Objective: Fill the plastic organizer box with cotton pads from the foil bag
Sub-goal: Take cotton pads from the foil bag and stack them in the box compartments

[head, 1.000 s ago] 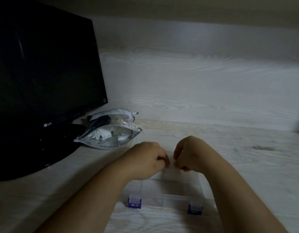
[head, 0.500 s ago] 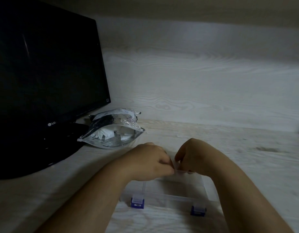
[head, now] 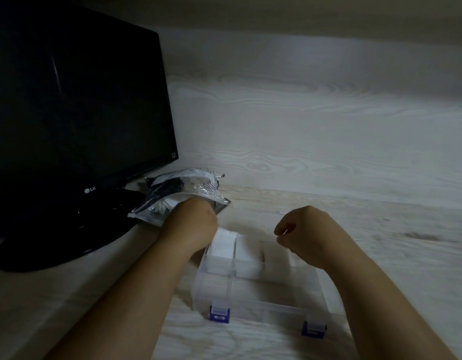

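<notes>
Dim head-camera view of a pale wood-grain tabletop [head: 396, 258]. The left hand [head: 196, 220] reaches into the mouth of the foil bag [head: 176, 192], which lies beside a black monitor [head: 76, 100]. Its fingers are hidden inside, so whether they grip a pad cannot be told. The right hand [head: 306, 231] hovers over the clear plastic organizer box [head: 263, 306], fingers loosely curled, apparently holding nothing. White cotton pads [head: 222, 242] fill the far-left compartments. This looks like the fetching step; next comes pinching out more pads and setting them in an unfilled compartment.
</notes>
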Motion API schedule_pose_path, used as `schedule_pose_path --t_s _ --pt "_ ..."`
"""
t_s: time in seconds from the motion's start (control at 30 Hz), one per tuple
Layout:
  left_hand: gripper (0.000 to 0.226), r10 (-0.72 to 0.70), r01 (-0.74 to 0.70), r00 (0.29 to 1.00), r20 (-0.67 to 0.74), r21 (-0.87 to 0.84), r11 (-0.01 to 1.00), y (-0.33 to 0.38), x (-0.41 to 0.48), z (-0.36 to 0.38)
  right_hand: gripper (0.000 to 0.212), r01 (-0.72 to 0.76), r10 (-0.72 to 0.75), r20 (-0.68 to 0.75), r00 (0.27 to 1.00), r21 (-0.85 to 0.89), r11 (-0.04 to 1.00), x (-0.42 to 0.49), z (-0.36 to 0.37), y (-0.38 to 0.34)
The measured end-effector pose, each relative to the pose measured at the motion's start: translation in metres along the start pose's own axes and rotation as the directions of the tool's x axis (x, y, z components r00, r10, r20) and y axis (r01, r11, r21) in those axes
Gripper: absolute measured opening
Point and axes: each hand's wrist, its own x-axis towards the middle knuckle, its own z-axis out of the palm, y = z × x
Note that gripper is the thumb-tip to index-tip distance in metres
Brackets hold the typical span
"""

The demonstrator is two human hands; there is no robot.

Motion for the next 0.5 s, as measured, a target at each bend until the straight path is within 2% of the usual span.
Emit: schedule_pose_path --t_s 0.1,0.23,0.33,0.5 --pt "0.027 -0.054 0.054 0.998 0.009 0.030 0.998 -0.010 0.006 0.002 0.018 0.012 -0.012 -0.010 1.000 0.010 1.000 0.000 0.000 0.000" --pt "0.045 -0.081 0.081 0.997 0.004 -0.089 0.993 -0.015 0.016 0.010 0.015 0.025 -0.025 -0.007 1.000 0.017 1.000 0.000 0.002 0.000" --pt "0.047 -0.131 0.138 0.989 0.063 -0.138 0.981 -0.018 0.020 0.014 0.014 0.030 -0.030 -0.006 1.000 0.019 0.999 0.000 0.002 0.000" --pt "0.048 -0.136 0.154 0.982 0.132 -0.140 0.978 -0.025 0.023 0.023 0.014 0.034 -0.034 -0.010 0.999 0.025 0.999 0.001 0.003 0.000"
